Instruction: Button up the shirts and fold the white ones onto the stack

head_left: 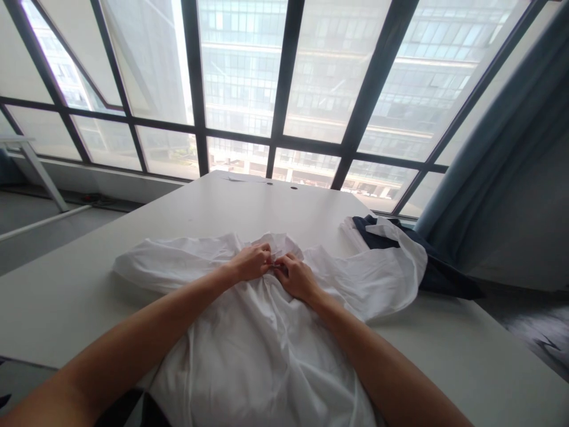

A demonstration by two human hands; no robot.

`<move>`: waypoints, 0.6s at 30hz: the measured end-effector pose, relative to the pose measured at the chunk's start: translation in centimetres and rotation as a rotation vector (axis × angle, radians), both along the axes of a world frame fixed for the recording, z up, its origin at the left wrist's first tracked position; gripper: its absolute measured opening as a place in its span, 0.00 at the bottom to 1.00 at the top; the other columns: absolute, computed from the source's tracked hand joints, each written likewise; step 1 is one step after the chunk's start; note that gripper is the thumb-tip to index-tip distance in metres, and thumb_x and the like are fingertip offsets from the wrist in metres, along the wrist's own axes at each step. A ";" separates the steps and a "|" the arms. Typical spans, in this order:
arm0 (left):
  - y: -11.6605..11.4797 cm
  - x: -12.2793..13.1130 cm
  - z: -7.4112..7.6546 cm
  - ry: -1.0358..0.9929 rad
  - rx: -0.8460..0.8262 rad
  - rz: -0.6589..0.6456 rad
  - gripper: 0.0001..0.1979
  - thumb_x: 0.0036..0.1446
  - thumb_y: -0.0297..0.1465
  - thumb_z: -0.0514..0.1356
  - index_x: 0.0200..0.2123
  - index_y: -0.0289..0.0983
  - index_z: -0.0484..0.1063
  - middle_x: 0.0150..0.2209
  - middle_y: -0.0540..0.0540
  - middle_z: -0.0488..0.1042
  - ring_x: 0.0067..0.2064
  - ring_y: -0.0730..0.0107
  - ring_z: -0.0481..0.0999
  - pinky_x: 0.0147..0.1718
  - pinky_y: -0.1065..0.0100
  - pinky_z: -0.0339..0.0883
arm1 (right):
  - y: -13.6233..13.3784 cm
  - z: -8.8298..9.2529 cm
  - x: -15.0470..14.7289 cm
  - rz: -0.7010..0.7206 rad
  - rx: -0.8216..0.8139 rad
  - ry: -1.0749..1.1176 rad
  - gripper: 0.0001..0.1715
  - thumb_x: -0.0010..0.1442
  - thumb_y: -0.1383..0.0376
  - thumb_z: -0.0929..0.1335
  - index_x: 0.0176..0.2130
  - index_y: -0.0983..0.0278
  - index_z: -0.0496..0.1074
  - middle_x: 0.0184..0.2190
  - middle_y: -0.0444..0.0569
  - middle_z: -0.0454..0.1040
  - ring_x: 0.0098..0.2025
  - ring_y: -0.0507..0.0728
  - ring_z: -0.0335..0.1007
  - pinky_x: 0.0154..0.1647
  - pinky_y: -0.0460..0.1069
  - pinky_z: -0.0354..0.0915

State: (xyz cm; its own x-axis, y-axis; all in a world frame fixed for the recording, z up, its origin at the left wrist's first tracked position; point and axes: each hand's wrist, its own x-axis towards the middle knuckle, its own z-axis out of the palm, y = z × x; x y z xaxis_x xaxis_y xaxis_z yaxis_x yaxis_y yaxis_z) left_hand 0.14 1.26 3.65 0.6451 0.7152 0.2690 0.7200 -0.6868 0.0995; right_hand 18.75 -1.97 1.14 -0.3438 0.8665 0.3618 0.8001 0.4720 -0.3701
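A white long-sleeved shirt (pixel 262 344) lies on the white table, its sleeves spread to the left and right and its lower part hanging toward me. Close to the collar, my left hand (pixel 252 261) pinches the front of the shirt with bent fingers. Right beside it, my right hand (pixel 296 275) also grips the cloth, thumb and fingers closed together. The two hands nearly touch at the front opening below the collar. Whatever small part lies between the fingertips is too small to make out.
Dark and white folded clothes (pixel 377 231) lie at the table's right edge, partly under the right sleeve. The white table (pixel 178 219) reaches toward large windows (pixel 242 71). A blue-grey curtain (pixel 493 148) hangs at right. Another table's white leg (pixel 44 175) stands at far left.
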 end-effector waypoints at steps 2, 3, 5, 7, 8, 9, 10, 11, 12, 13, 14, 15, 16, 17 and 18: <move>-0.2 0.3 0.1 -0.002 -0.008 0.028 0.09 0.61 0.32 0.58 0.38 0.36 0.78 0.44 0.43 0.74 0.40 0.64 0.76 0.38 0.68 0.70 | 0.2 -0.2 0.0 0.021 0.016 0.033 0.08 0.63 0.64 0.68 0.43 0.62 0.75 0.43 0.50 0.75 0.41 0.55 0.73 0.42 0.47 0.64; -0.3 0.5 0.2 0.009 -0.010 0.043 0.09 0.61 0.31 0.58 0.38 0.36 0.78 0.44 0.43 0.74 0.40 0.64 0.76 0.38 0.67 0.70 | 0.3 -0.3 0.0 0.034 0.030 0.057 0.08 0.63 0.66 0.67 0.42 0.62 0.74 0.42 0.50 0.75 0.41 0.55 0.73 0.43 0.47 0.64; -0.4 1.0 0.4 0.024 0.000 0.070 0.10 0.62 0.29 0.56 0.38 0.35 0.78 0.43 0.42 0.74 0.40 0.63 0.75 0.38 0.66 0.70 | 0.4 -0.4 0.0 0.060 0.064 0.107 0.08 0.62 0.68 0.66 0.42 0.62 0.74 0.42 0.50 0.74 0.41 0.55 0.72 0.43 0.47 0.65; -0.4 1.2 0.6 0.008 0.026 0.076 0.09 0.61 0.27 0.56 0.37 0.35 0.77 0.43 0.41 0.73 0.43 0.61 0.74 0.41 0.65 0.70 | 0.4 -0.3 0.1 0.077 0.112 0.148 0.10 0.61 0.70 0.65 0.42 0.63 0.73 0.42 0.50 0.73 0.40 0.55 0.72 0.44 0.47 0.66; -0.3 1.3 0.7 -0.020 0.040 0.072 0.08 0.59 0.27 0.57 0.36 0.35 0.77 0.43 0.41 0.73 0.45 0.60 0.73 0.43 0.64 0.70 | 0.3 -0.2 0.1 0.077 0.148 0.163 0.11 0.61 0.70 0.65 0.43 0.63 0.73 0.43 0.51 0.72 0.41 0.55 0.71 0.44 0.48 0.66; -0.2 1.2 0.6 -0.066 0.054 0.069 0.07 0.58 0.26 0.58 0.35 0.35 0.77 0.43 0.41 0.73 0.47 0.59 0.72 0.45 0.63 0.70 | 0.1 0.0 0.2 0.065 0.195 0.175 0.12 0.61 0.70 0.65 0.44 0.63 0.72 0.44 0.52 0.72 0.43 0.56 0.71 0.46 0.49 0.66; -0.1 1.1 0.6 -0.131 0.059 0.067 0.06 0.57 0.26 0.59 0.34 0.35 0.77 0.43 0.41 0.73 0.48 0.59 0.71 0.48 0.61 0.69 | -0.1 0.3 0.2 0.046 0.247 0.185 0.12 0.61 0.68 0.64 0.45 0.64 0.72 0.45 0.54 0.71 0.45 0.57 0.70 0.47 0.50 0.66; 0.1 0.9 0.5 -0.213 0.048 0.066 0.06 0.55 0.27 0.59 0.33 0.35 0.77 0.43 0.41 0.72 0.48 0.59 0.71 0.50 0.60 0.68 | -0.3 0.6 0.2 0.025 0.292 0.191 0.11 0.62 0.66 0.64 0.45 0.64 0.71 0.45 0.55 0.71 0.46 0.58 0.69 0.48 0.50 0.66; 0.3 0.8 0.4 -0.305 0.015 0.067 0.05 0.55 0.28 0.60 0.32 0.35 0.76 0.42 0.42 0.72 0.48 0.59 0.71 0.50 0.60 0.67 | -0.6 0.8 0.2 0.008 0.321 0.193 0.11 0.63 0.64 0.64 0.43 0.63 0.71 0.44 0.55 0.71 0.46 0.59 0.69 0.47 0.51 0.66; 0.4 0.6 0.3 -0.396 -0.041 0.069 0.05 0.54 0.29 0.60 0.30 0.35 0.76 0.41 0.43 0.72 0.47 0.60 0.71 0.50 0.61 0.67 | -0.8 1.0 0.1 -0.006 0.326 0.193 0.10 0.63 0.62 0.64 0.41 0.63 0.72 0.41 0.54 0.72 0.44 0.59 0.70 0.45 0.50 0.66; 0.5 0.4 0.3 -0.479 -0.116 0.069 0.06 0.54 0.30 0.59 0.28 0.35 0.74 0.39 0.44 0.72 0.45 0.62 0.71 0.48 0.63 0.68 | -1.0 1.2 -0.1 -0.012 0.307 0.192 0.10 0.64 0.60 0.64 0.39 0.63 0.72 0.38 0.53 0.73 0.40 0.57 0.70 0.42 0.49 0.65; 0.6 0.2 0.3 -0.549 -0.209 0.063 0.08 0.54 0.32 0.58 0.25 0.35 0.72 0.36 0.45 0.71 0.42 0.63 0.71 0.45 0.65 0.68 | -1.2 1.3 -0.2 -0.010 0.269 0.196 0.11 0.63 0.59 0.65 0.36 0.63 0.72 0.35 0.51 0.73 0.36 0.56 0.70 0.39 0.48 0.64; 0.5 0.1 0.4 -0.605 -0.312 0.049 0.11 0.54 0.33 0.58 0.22 0.35 0.70 0.34 0.46 0.70 0.39 0.65 0.71 0.41 0.67 0.68 | -1.3 1.3 -0.4 -0.004 0.221 0.213 0.11 0.63 0.59 0.65 0.34 0.63 0.73 0.32 0.50 0.74 0.32 0.54 0.69 0.36 0.47 0.63; 0.4 0.0 0.6 -0.652 -0.415 0.025 0.13 0.54 0.35 0.57 0.21 0.35 0.68 0.31 0.47 0.69 0.36 0.67 0.70 0.37 0.68 0.67 | -1.5 1.3 -0.6 0.005 0.169 0.248 0.11 0.62 0.59 0.66 0.32 0.63 0.73 0.29 0.48 0.74 0.29 0.53 0.67 0.34 0.46 0.62; 0.2 -0.1 0.8 -0.696 -0.513 -0.006 0.14 0.53 0.37 0.57 0.20 0.35 0.67 0.28 0.49 0.67 0.33 0.69 0.68 0.33 0.70 0.65 | -1.6 1.3 -0.9 0.019 0.118 0.298 0.11 0.61 0.60 0.67 0.30 0.63 0.72 0.28 0.47 0.74 0.27 0.52 0.66 0.32 0.45 0.61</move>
State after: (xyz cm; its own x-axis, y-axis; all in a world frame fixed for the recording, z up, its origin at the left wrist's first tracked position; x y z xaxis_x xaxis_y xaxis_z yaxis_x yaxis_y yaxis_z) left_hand 0.04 1.43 4.45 0.4578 0.8535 0.2490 0.3768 -0.4400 0.8151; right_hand 17.90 -3.56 2.47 -0.2229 0.8072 0.5466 0.6553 0.5392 -0.5290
